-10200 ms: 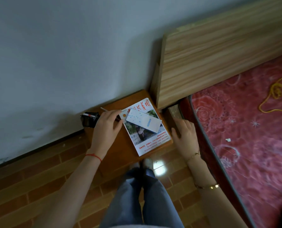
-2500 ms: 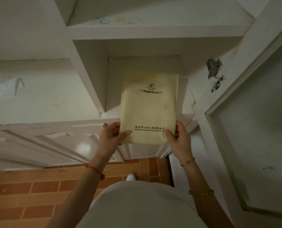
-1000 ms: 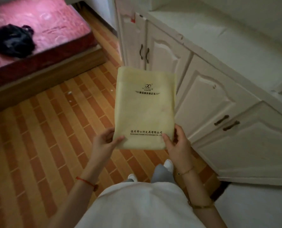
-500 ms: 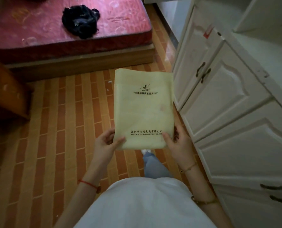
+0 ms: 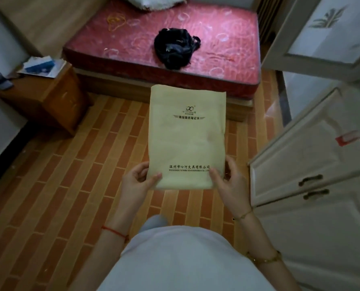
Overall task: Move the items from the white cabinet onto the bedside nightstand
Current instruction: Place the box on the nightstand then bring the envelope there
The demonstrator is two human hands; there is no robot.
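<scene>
Bed [image 5: 196,49] ahead, white cabinet [image 5: 301,156] on the right, nightstand [image 5: 49,95] ahead-left against the wall, well apart from me. I read its top as partly taken by papers [image 5: 42,67]. Yellow folder [image 5: 187,139] is held out in front, long axis pointing away toward the bed. Left hand [image 5: 137,181] and right hand [image 5: 231,181] pinch its near corners, apart. Left hand is nearer the nightstand; I judge the carry goes forward-left
</scene>
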